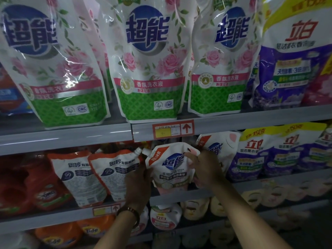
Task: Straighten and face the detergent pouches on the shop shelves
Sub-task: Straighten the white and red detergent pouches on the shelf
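While three big white-and-green rose-print pouches (pixel 149 69) line the upper grey shelf (pixel 71 139), two white-and-orange spouted pouches (pixel 115 173) stand one level down. The left hand (pixel 138 178) curls round the left edge of a small white-and-pink spouted pouch (pixel 170 169), and the right hand (pixel 204 168) grips its upper right side. That pouch sits upright between both hands, label facing out.

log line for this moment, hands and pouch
step: facing pouch | left hand: grips pink-white pouch left side | right hand: grips its right side | pouch: middle shelf front, label facing out
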